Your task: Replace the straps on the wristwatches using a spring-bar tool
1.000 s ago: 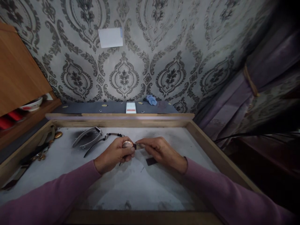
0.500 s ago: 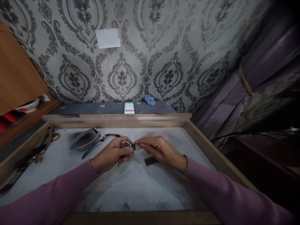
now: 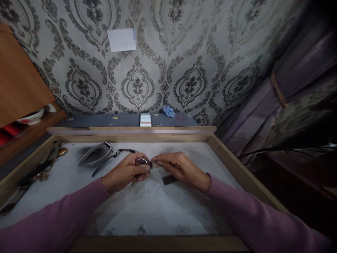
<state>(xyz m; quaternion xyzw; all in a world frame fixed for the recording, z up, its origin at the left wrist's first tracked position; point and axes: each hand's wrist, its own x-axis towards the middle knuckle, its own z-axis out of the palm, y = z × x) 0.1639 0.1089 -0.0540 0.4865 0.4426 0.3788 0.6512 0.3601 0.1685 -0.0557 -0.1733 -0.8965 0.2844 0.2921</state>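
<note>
A round wristwatch with a shiny case rests in my left hand, the thumb and fingers closed around it. Opposite it, my right hand pinches a strap beside the watch case, dark near the case and paler toward the fingertips. The exact point of the pinch is partly covered by the fingers. Below my right palm a flat dark strap piece shows; whether it joins the pinched part I cannot tell. A thin dark sliver lies on the white surface in front.
Grey-handled pliers and a slim dark-strapped watch lie left of my hands. More straps and a gold-coloured piece line the left side. A wooden rim surrounds the tray; behind it are a phone and blue cloth.
Both hands keep the same hold on the watch and strap. The view has tilted very slightly; nothing else has visibly moved.
</note>
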